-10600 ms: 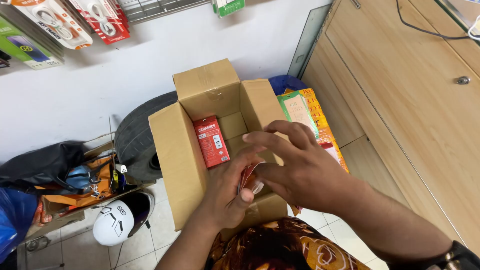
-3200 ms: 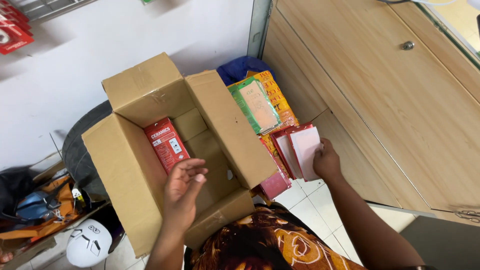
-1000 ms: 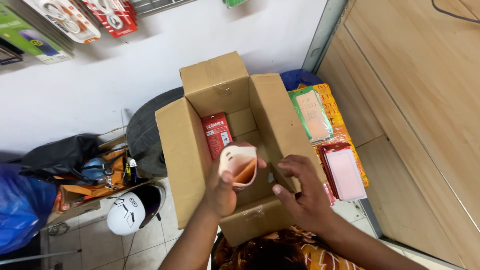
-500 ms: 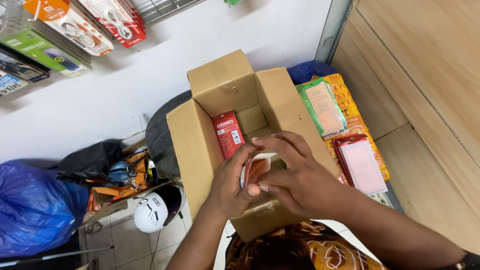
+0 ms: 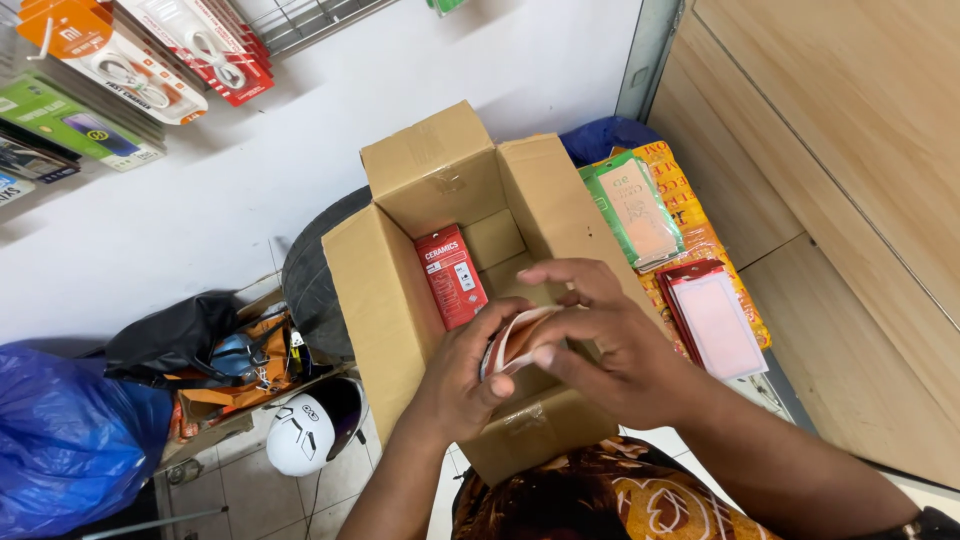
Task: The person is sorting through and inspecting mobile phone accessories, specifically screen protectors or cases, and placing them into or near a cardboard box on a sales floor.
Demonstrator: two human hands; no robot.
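Note:
My left hand [image 5: 462, 368] and my right hand [image 5: 600, 335] are closed together on a small stack of thin flat packets [image 5: 512, 340], white and red-edged, over the open cardboard box [image 5: 385, 300] on my lap. The fingers of the right hand cover the top of the stack. Inside the box a red packet [image 5: 451, 276] leans upright against the left wall.
To the right of the box lie a stack of pink-and-red flat packets [image 5: 715, 320] and a green-edged one [image 5: 634, 208] on an orange bag [image 5: 695, 240]. A white helmet [image 5: 300, 436], a blue bag [image 5: 65, 430] and a black bag [image 5: 170, 335] are on the floor at left. Packaged goods [image 5: 130, 55] hang on the wall.
Both hands stay on the packet stack over the box, and my right hand has closed further over its top. The view has shifted slightly.

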